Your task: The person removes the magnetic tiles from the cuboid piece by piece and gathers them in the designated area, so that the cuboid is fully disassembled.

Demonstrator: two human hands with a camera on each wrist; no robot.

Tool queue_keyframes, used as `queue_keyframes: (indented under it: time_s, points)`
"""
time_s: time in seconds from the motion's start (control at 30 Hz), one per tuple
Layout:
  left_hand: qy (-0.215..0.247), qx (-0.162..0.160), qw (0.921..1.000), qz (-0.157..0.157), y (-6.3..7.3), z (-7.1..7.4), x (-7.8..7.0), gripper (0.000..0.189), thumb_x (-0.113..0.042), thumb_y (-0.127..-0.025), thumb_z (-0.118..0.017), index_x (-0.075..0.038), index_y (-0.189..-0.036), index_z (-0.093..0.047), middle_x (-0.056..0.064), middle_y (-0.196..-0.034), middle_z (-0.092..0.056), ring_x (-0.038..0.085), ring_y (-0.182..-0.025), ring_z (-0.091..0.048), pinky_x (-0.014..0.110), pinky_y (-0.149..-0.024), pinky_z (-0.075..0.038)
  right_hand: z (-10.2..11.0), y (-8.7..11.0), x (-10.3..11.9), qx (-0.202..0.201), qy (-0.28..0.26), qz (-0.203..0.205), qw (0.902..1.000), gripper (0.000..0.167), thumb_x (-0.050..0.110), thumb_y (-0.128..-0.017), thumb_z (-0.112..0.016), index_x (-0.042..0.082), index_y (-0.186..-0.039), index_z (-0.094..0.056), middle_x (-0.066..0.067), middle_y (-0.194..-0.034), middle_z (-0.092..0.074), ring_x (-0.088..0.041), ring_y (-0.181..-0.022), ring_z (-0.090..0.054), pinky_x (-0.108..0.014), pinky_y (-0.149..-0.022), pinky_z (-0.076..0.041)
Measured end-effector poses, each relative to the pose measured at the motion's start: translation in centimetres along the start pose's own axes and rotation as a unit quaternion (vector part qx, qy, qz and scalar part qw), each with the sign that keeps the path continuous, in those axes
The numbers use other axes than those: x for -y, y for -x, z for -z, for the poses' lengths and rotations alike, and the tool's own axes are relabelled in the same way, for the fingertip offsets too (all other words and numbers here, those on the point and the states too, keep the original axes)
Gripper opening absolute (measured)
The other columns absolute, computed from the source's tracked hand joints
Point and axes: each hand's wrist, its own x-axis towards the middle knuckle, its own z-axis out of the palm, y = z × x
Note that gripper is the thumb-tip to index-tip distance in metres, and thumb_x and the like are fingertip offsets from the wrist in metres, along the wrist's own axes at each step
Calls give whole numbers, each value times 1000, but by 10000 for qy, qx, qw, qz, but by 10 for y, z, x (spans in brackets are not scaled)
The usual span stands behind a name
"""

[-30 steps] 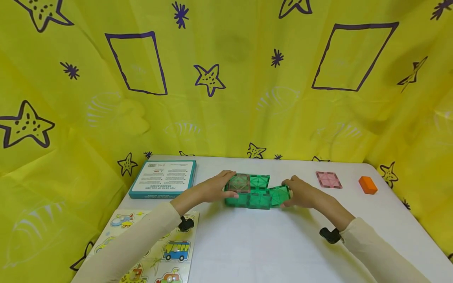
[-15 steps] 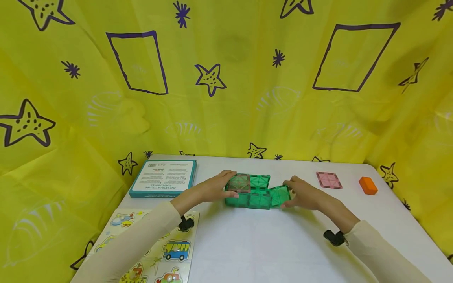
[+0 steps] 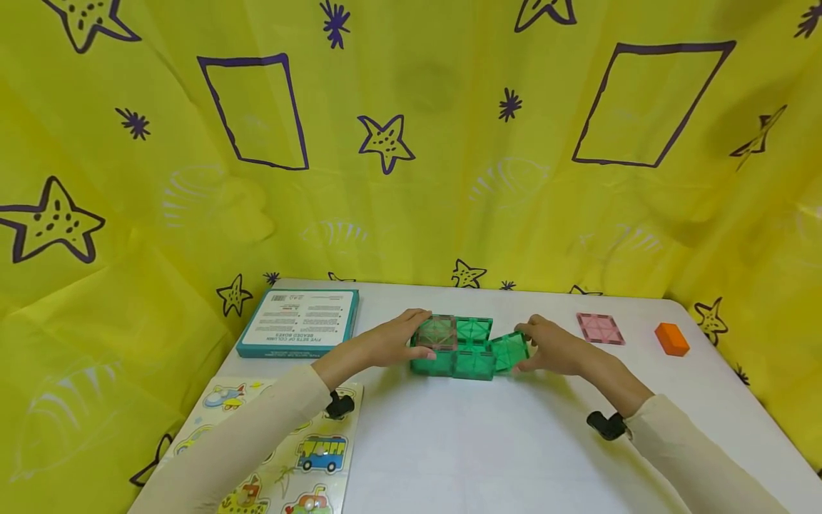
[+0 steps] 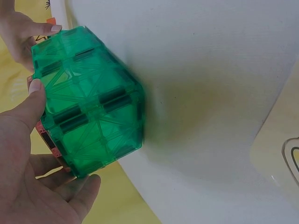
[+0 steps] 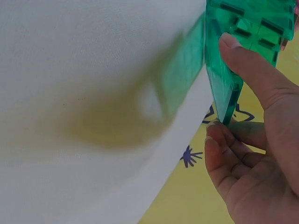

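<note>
Slanting inward from the lower corners of the head view, the left arm [image 3: 250, 437] and right arm [image 3: 688, 444] are stretched over the table [image 3: 424, 450]. The block [image 3: 474, 363] of green tiles is held between the hands, in the table's far half. Its left end is gripped by the left hand [image 3: 390, 341]: the thumb is pressed to the near side, and the fingers are curled round the far side, where the red tile [image 3: 437, 333] is seen. The end tile [image 3: 510, 352] is pinched by the right hand [image 3: 552, 348], thumb on its face, fingertips at its outer corner, remaining fingers bent. That tile is skewed from the block's line; whether it is fully joined cannot be told.

The board [image 3: 340, 426] is crossed by the left arm, and the box [image 3: 298, 321] is laid beyond it. Past the right hand, the pink tile [image 3: 600, 328] and the brick [image 3: 672, 339] are placed, the brick nearer the right edge. White surface is spread from the block to the view's bottom; behind, a narrower strip is bounded by the curtain [image 3: 411, 235].
</note>
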Motion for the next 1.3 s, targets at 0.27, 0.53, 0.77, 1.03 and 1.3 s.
queue_keyframes:
  time_s: [0.27,0.53,0.77,1.03,1.3]
  points:
    - [-19,11,10000,44,0,1,0,92,-51,-103,-65,-6,-169,-19,17,-175,-19,34,-159,-28,51,-126,-32,17,1,-18,-387,26,-67,9992,84,37,-84,-91,-16,-140,-56,-25,-119,-58,-37,-104,-65,-52,-91,-58]
    - [-11,-1,10000,61,-1,0,1,92,-52,-103,-65,-7,-169,-19,14,-175,-20,33,-159,-28,50,-126,-32,34,-1,-51,-316,82,-652,9973,93,41,-87,-88,-18,-146,-48,-36,-127,-52,-43,-107,-62,-67,-86,-54]
    - [6,-8,10000,31,-1,-1,2,92,-52,-103,-65,-6,-169,-20,14,-174,-20,33,-159,-28,50,-126,-32,35,-2,-82,-302,154,-718,9968,91,37,-86,-89,-23,-142,-48,-38,-120,-53,-43,-102,-60,-60,-90,-53]
    - [-15,-2,10000,10,0,0,2,93,-52,-103,-65,-6,-169,-18,15,-175,-19,34,-159,-28,50,-126,-32,32,-7,-94,31,671,-832,9943,90,32,-84,-91,-23,-141,-48,-45,-126,-53,-56,-114,-55,-68,-98,-48]
    - [34,-14,10000,-22,0,-2,1,91,-50,-104,-64,-7,-169,-18,17,-174,-19,34,-159,-29,50,-125,-33,29,-14,-91,382,822,-1178,9889,87,32,-87,-88,-21,-144,-47,-44,-131,-51,-54,-115,-55,-70,-97,-48]
